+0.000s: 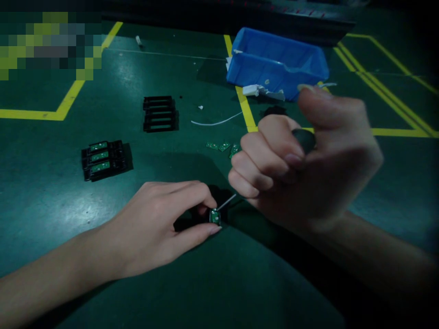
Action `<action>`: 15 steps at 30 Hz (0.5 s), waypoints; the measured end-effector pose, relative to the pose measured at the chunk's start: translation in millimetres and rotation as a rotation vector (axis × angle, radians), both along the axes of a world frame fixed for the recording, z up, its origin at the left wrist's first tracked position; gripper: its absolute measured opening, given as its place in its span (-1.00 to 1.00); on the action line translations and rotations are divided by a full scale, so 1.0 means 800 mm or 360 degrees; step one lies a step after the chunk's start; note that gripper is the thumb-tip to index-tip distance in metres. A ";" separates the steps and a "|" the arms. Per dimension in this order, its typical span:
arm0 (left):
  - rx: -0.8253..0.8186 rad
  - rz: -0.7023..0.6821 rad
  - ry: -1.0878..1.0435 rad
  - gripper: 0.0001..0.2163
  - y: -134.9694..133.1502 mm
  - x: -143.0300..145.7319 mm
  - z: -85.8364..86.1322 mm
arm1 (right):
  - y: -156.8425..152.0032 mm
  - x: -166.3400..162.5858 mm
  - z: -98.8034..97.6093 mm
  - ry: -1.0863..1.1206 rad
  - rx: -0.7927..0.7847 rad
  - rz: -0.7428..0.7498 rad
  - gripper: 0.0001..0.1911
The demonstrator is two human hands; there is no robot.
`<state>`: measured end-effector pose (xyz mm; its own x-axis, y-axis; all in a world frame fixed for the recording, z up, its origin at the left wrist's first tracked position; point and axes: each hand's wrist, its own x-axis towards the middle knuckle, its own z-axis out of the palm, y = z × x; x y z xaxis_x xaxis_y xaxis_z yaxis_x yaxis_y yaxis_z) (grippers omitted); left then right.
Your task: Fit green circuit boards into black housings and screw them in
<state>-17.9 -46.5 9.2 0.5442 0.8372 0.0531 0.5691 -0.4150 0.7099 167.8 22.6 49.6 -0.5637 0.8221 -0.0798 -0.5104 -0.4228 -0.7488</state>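
Note:
Low on the green floor, my left hand pinches a small part with a green circuit board between thumb and fingers. My right hand is closed around the dark handle of a screwdriver. Its thin metal shaft slants down to the left, and the tip meets the upper edge of the board in my left hand. Most of the handle is hidden in my fist. Just beyond my right fingers lie several loose green circuit boards, partly covered by the hand.
A black frame holding three green boards lies at the left. Behind it is a slotted black frame. A blue bin with white scraps stands at the back right. A white strip curves across the floor, marked with yellow lines.

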 end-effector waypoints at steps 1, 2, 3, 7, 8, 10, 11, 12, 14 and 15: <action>-0.0004 -0.0001 -0.0004 -0.86 0.000 0.000 0.000 | 0.000 -0.001 -0.001 -0.0006 -0.0003 -0.0006 -0.38; -0.0008 -0.0005 -0.0010 -0.86 0.001 0.000 -0.001 | -0.001 -0.002 -0.001 -0.0026 -0.0009 -0.0008 -0.37; -0.0014 -0.0007 -0.0013 -0.86 0.001 0.000 -0.001 | -0.001 -0.002 -0.001 -0.0041 -0.0007 -0.0016 -0.37; -0.0030 -0.0007 -0.0012 -0.86 0.001 0.000 -0.003 | -0.002 0.000 0.000 -0.0103 0.0063 0.0008 -0.35; -0.0033 -0.0007 -0.0006 -0.86 0.001 0.000 -0.003 | -0.002 0.000 0.001 -0.0125 0.0076 0.0004 -0.34; -0.0031 -0.0007 0.0003 -0.86 0.000 0.000 -0.002 | -0.002 0.001 0.005 -0.0171 0.0105 -0.0017 -0.33; -0.0033 -0.0009 0.0008 -0.86 0.000 0.000 -0.002 | -0.002 0.000 0.007 -0.0200 0.0115 -0.0018 -0.33; -0.0034 -0.0011 0.0009 -0.86 0.000 0.000 -0.001 | -0.001 0.000 0.009 -0.0227 0.0122 -0.0010 -0.33; -0.0041 -0.0013 0.0008 -0.86 0.001 0.000 0.000 | 0.000 -0.001 0.012 -0.0291 0.0121 0.0034 -0.33; -0.0050 -0.0014 0.0011 -0.86 0.001 0.001 0.000 | 0.000 -0.002 0.013 -0.0316 0.0115 0.0060 -0.33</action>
